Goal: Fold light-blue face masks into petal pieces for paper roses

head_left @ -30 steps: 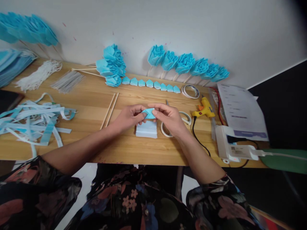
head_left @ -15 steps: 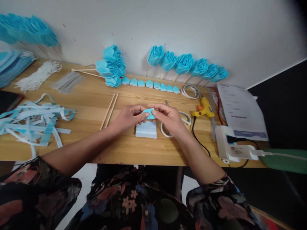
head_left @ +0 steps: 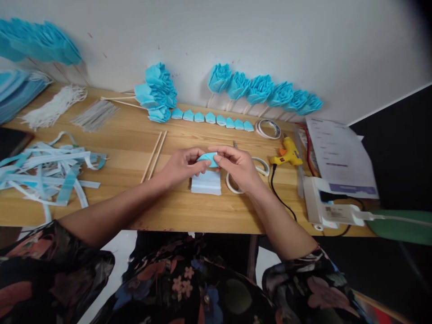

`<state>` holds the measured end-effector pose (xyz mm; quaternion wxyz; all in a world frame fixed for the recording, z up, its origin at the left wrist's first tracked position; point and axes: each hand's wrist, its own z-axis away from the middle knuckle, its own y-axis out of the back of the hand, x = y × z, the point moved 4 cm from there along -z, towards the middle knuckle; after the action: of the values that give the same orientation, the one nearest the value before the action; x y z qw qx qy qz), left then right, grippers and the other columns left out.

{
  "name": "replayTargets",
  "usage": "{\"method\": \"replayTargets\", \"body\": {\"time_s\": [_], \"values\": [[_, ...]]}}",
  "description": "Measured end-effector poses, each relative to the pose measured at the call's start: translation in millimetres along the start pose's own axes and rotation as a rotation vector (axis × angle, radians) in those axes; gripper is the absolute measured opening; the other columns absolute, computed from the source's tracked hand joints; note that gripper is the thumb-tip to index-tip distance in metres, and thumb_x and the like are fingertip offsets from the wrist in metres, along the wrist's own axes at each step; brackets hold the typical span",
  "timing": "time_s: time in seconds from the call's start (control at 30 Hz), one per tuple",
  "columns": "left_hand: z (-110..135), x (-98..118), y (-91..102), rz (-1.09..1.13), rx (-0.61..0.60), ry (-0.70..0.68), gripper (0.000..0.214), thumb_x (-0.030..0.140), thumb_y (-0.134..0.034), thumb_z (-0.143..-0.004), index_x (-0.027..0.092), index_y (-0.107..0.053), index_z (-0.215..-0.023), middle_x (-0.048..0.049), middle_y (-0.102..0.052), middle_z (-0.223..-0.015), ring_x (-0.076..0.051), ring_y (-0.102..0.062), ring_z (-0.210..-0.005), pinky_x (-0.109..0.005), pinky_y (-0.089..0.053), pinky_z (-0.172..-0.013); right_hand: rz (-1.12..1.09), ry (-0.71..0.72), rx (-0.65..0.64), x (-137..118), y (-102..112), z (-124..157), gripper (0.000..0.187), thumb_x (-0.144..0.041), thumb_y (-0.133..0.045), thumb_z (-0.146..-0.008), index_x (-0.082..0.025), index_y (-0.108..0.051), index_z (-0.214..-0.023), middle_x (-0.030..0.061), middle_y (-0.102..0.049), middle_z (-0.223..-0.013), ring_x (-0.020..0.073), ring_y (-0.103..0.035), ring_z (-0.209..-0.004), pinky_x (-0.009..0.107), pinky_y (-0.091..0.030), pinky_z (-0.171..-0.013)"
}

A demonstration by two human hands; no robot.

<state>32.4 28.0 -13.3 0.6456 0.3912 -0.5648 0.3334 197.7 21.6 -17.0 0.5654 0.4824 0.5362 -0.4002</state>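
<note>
Bare wooden tabletop (head_left: 128, 148) lay open at nine o'clock of the left hand (head_left: 180, 165) and right hand (head_left: 236, 167), both pinching a small folded blue fabric piece (head_left: 208, 159) above a pale blue square stack (head_left: 206, 182).

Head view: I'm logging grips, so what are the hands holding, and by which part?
A small blue folded piece, pinched between both hands: left hand on its left end, right hand on its right end.
</note>
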Motion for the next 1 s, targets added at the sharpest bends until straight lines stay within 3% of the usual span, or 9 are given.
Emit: {"method": "replayTargets", "body": {"time_s": [0.57,0.87,1.0], "values": [[-2.1,-7.0,-0.2,0.005,0.014,0.008,0.021,0.036,-0.063,-0.082,0.016,-0.059,-0.077,0.0003,-0.062,-0.066,-0.009,-0.054,-0.055,-0.022,-0.046,-0.055,0.014,0.036,-0.006,-2.6,-2.7,-0.3,0.023,-0.031,-0.069,-0.082,-0.022,-0.076,-0.102,-0.0041,-0.053,-0.068,0.0093,-0.050,-0.061,0.025,-0.043,-0.059],[-0.6,-2.3,1.9,0.019,0.048,-0.001,0.013,0.026,-0.060,-0.082,0.016,-0.057,-0.075,0.0015,-0.060,-0.062,-0.007,-0.051,-0.052,-0.020,-0.043,-0.052,-0.005,0.005,0.040,-3.0,5.3,-0.5,0.027,-0.040,-0.064,-0.089,-0.024,-0.073,-0.107,-0.0011,-0.064,-0.077,0.0112,-0.058,-0.066,0.028,-0.051,-0.065],[-1.1,-3.5,1.2,0.023,0.046,0.001,0.012,0.025,-0.060,-0.082,0.016,-0.058,-0.075,0.0015,-0.061,-0.062,-0.007,-0.052,-0.052,-0.020,-0.043,-0.052,0.005,0.019,-0.008,-2.8,2.4,-1.2,0.028,-0.038,-0.070,-0.083,-0.023,-0.073,-0.107,-0.0023,-0.061,-0.076,0.0108,-0.056,-0.066,0.027,-0.051,-0.063]]}}
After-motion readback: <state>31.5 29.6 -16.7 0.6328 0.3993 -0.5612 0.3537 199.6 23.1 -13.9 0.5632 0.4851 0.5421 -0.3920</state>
